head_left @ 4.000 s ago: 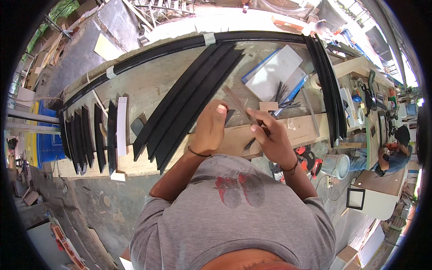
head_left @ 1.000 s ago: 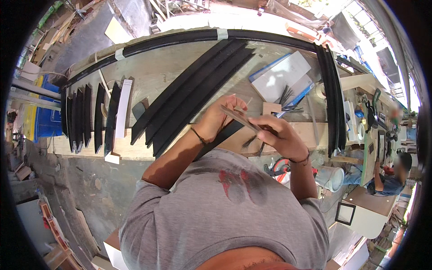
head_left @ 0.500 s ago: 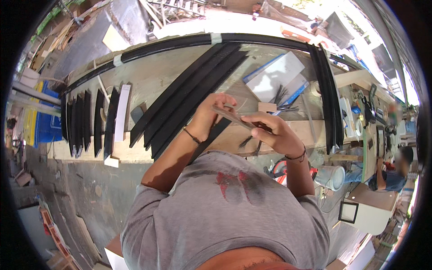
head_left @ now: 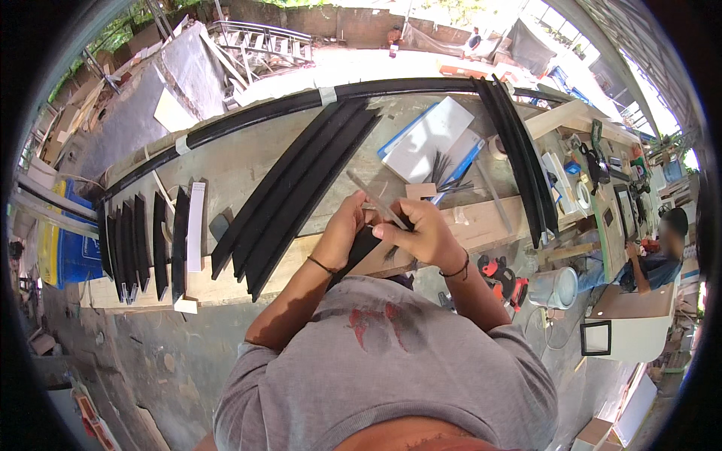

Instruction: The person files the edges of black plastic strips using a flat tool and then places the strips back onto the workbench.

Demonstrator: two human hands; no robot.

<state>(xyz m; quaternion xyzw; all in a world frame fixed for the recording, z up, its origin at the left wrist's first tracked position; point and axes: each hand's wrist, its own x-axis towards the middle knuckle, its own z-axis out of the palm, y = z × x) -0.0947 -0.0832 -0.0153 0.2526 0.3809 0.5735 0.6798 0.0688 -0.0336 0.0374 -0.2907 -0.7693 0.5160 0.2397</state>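
A thin, flat grey-brown strip [head_left: 367, 186] slants between my hands, its far end sticking out over the table. My right hand [head_left: 425, 234] is closed on its near part, thumb and index finger pinching it. On the other side my left hand [head_left: 344, 231] is closed with curled fingers against the strip; its fingertips are partly hidden. Just under both hands a black profile [head_left: 362, 246] runs from the table edge toward my shirt. Left of my hands, several long black profiles [head_left: 293, 188] lie side by side, slanting across the table.
A white and blue box [head_left: 429, 139] lies beyond my hands, with black thin strips [head_left: 444, 173] and a small tan block [head_left: 420, 192] beside it. More black profiles [head_left: 519, 158] stretch along the right. A red power tool [head_left: 508, 282] and a bucket [head_left: 555, 292] are lower right; a person [head_left: 654, 263] sits beyond.
My hands have drawn closer together and lower, toward my body. The strip has tilted more steeply, its far end now pointing away from me. The whole view has shifted.
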